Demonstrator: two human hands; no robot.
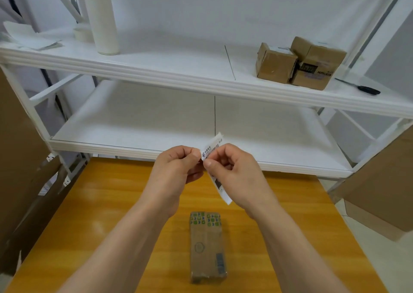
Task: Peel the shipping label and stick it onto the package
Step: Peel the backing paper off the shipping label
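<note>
Above the yellow table point(111, 203), I see the shipping label point(211, 148) held up between both hands. It bears a green logo and small print I cannot read. The left hand point(176, 170) pinches its upper edge with curled fingers. The right hand point(232, 172) pinches just beside it, thumb on the face. The package point(206, 245), with green-patterned tape at its far end, lies on the table below the hands. Closed cardboard boxes point(297, 62) sit on the upper shelf point(156, 69), their dark print illegible.

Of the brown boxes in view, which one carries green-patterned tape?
The long package lying flat on the wooden table; the tape is at its far end. The boxes on the upper shelf show none.
</note>
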